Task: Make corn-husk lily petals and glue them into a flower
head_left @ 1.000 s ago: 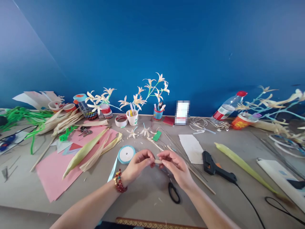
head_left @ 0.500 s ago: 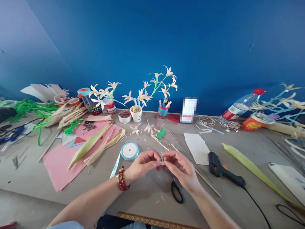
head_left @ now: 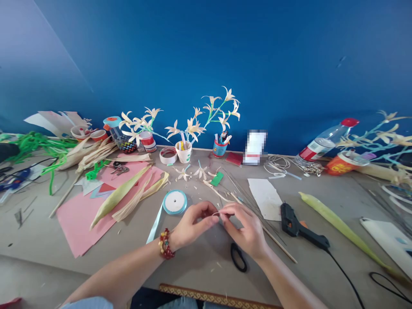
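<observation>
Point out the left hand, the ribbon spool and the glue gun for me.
Left hand (head_left: 193,224): head view, on the back of the hand.
Ribbon spool (head_left: 175,205): head view, on its white face.
Glue gun (head_left: 309,237): head view, on its black handle.

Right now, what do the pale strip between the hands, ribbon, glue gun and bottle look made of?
Pale strip: possibly dried husk, thin and curved; finish too small to tell.
Ribbon: likely satin, soft sheen.
Glue gun: probably moulded plastic, dull black.
Bottle: glossy plastic, it seems; see-through.
</observation>
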Action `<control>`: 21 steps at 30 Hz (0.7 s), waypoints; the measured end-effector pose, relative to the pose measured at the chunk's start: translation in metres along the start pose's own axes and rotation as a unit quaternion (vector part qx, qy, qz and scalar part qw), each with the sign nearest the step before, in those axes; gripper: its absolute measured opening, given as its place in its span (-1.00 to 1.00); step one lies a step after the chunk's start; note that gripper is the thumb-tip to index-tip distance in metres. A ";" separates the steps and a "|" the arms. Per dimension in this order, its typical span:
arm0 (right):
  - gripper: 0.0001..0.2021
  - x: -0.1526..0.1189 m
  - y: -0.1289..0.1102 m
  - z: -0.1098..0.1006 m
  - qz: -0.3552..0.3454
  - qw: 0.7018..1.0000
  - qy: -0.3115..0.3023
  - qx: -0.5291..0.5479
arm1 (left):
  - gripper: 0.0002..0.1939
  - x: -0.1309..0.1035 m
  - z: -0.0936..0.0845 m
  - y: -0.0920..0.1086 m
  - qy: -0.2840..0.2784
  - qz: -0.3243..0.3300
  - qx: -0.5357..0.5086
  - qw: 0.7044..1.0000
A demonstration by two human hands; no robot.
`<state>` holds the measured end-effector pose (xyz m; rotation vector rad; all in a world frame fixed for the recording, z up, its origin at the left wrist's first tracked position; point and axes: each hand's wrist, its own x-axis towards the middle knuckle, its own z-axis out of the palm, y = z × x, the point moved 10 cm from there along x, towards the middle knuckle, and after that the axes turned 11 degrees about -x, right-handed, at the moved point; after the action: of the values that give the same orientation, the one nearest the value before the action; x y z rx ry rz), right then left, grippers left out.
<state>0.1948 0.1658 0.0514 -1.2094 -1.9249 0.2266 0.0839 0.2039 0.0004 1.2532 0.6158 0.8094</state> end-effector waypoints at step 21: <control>-0.84 -0.003 0.007 0.013 0.064 0.992 -0.005 -0.111 | -0.78 -0.014 0.028 0.046 0.010 0.261 0.542 0.799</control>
<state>0.1903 0.1703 0.0379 -1.4832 -1.9210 0.0882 0.0893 0.1813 0.0511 2.5567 0.7965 0.9363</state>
